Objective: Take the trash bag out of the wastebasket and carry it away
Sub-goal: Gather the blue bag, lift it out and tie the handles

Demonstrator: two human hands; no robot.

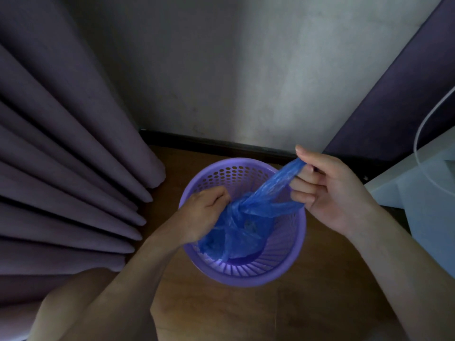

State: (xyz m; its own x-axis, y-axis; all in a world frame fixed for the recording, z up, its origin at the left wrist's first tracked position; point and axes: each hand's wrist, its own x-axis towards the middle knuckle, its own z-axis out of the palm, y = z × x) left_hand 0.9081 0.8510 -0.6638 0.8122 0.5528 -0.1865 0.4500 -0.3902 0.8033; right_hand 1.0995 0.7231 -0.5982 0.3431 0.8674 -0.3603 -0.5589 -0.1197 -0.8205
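Wood floor [221, 313], both hands [204, 212] [330, 190] gripping blue trash bag [236, 227] inside purple wastebasket [283, 274], curtain [69, 168] close left.

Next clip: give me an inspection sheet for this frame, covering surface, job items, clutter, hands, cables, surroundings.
Surface: brown wooden floor, dimly lit.
Job's things: purple perforated wastebasket standing upright on the floor; blue trash bag gathered, its body still inside the basket.
Clutter: nothing seen.
Hands: left hand grips the bag's bunched neck inside the rim; right hand pulls a stretched strip of the bag up and to the right.
Cables: thin white cable curving at the right edge.
Surroundings: purple curtain on the left, grey wall with dark baseboard, white furniture on the right.
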